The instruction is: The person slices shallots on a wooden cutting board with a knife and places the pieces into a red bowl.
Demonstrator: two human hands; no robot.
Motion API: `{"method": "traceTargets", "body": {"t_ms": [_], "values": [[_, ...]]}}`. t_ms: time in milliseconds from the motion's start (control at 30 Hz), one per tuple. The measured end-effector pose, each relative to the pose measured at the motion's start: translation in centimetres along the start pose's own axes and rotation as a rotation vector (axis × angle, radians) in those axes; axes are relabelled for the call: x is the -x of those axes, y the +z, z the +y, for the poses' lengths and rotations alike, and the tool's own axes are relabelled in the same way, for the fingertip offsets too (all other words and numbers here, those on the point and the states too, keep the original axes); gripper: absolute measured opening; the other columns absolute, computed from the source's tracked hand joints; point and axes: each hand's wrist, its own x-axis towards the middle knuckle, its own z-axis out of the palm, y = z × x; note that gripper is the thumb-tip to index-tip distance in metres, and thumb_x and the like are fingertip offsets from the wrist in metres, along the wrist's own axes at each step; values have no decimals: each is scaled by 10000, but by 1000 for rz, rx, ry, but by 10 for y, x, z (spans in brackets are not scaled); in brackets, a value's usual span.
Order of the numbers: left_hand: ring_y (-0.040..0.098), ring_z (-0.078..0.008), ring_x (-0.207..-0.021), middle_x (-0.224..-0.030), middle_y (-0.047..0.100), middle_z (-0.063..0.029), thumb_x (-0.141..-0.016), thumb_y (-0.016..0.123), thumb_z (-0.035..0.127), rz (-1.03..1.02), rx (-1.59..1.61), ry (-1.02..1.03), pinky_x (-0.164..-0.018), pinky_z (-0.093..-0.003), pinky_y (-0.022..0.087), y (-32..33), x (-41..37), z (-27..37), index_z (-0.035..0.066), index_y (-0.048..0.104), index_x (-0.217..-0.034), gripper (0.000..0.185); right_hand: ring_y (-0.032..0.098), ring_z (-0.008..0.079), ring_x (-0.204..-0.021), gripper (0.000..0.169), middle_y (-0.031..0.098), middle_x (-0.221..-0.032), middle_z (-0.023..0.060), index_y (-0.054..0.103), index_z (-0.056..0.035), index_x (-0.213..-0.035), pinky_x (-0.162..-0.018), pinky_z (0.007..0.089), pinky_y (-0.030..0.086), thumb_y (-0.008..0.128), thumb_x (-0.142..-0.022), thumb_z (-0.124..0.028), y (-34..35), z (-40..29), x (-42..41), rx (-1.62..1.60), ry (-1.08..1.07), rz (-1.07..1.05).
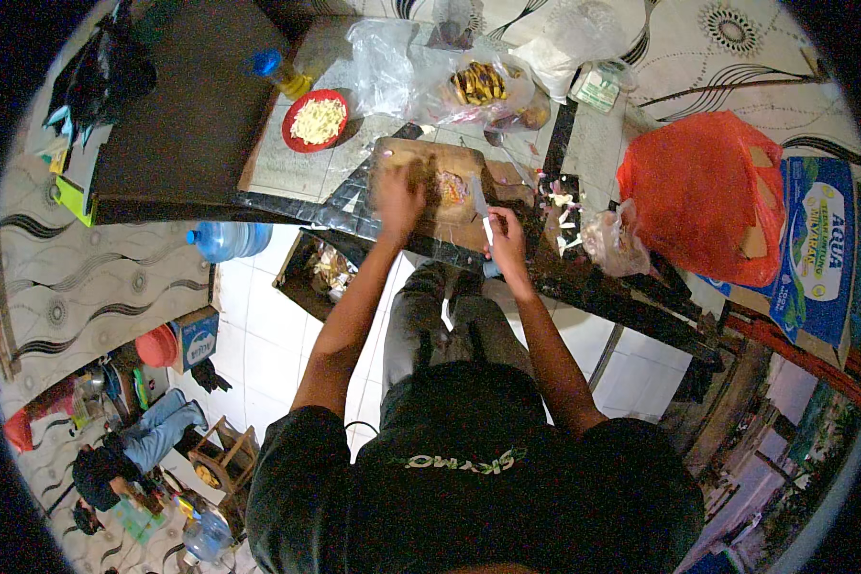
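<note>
A wooden cutting board lies near the table's front edge. On its right half sits a small heap of finely chopped pink and red pieces, perhaps shallot and chili. My left hand is over the board's left half, blurred, and whether its fingers hold anything is unclear. In my right hand is a knife with a pale handle, its blade pointing away from me beside the heap. A metal spoon rests beyond the knife. Pale peelings and scraps are scattered to the right.
A red plate holds pale shreds, beside a blue-capped bottle. Clear plastic bags line the back. At right are a red plastic bag and a cardboard box. A person sits on the floor behind, lower left.
</note>
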Motion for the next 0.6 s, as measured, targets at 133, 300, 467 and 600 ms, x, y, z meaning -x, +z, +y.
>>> {"method": "traceTargets", "body": {"t_ms": [133,300,467,600], "values": [[562,-341,-1108,-1217,612,-144,-826,611,64,102,-226,79,-950,-435,487,-28,-57,-103,107,621,-1260,437,528,100,-499,222,605,-912,57,561,-89,-1186,-409,265,432,525,-1027,-239,25,-38,6,-79,138,-62],[600,-300,-1079,-1201,646,-74,-844,604,129,-184,-304,278,-925,-385,514,-4,-71,-88,116,652,-1219,378,531,99,-512,239,590,-907,48,550,-84,-1204,-425,263,440,528,-1023,-239,-16,-27,4,-56,180,-17],[643,-340,-988,-1112,671,-152,-864,665,209,-184,-97,194,-852,-432,533,-22,-76,-132,93,691,-1143,303,536,95,-529,238,566,-873,33,558,-77,-1191,-440,260,445,534,-1022,-242,5,-48,4,-107,170,-83],[696,-350,-839,-933,716,-191,-881,703,277,-41,245,-98,-775,-411,539,-14,-43,-53,60,745,-1031,267,538,93,-534,217,565,-870,29,568,-73,-1174,-445,255,444,531,-1025,-226,-12,-25,-1,-15,98,-38]]}}
